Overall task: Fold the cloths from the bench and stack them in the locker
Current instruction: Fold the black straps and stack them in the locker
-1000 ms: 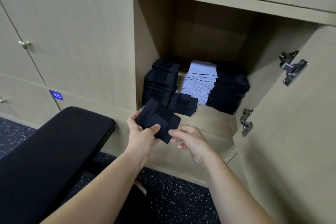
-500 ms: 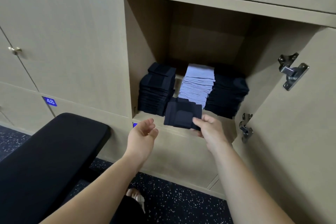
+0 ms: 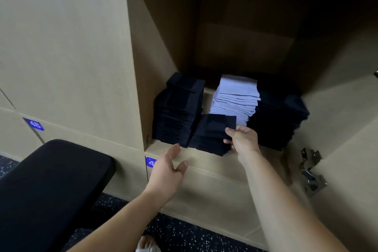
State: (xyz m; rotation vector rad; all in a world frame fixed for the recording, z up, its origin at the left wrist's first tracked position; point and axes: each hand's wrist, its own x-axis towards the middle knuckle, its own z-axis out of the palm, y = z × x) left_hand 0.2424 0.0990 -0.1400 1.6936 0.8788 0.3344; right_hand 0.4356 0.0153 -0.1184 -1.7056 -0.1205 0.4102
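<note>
My right hand (image 3: pixel 242 139) pinches the right edge of a folded dark navy cloth (image 3: pixel 216 126), which lies on top of a short dark stack (image 3: pixel 206 145) at the front of the open locker (image 3: pixel 204 154). My left hand (image 3: pixel 168 170) hovers open just below the locker's front ledge and holds nothing. Behind stand a tall dark stack (image 3: pixel 180 112) on the left, a light blue stack (image 3: pixel 235 98) in the middle and a dark stack (image 3: pixel 280 116) on the right.
The black padded bench (image 3: pixel 45 186) fills the lower left, its top bare. The locker door (image 3: pixel 347 170) stands open on the right with metal hinges (image 3: pixel 311 172) sticking out. Closed locker doors (image 3: pixel 61 47) lie to the left; speckled floor below.
My right hand took the folded dark cloth from my left hand and carried it onto the short front stack. My left hand let go and now hangs open. The view moved closer to the locker.
</note>
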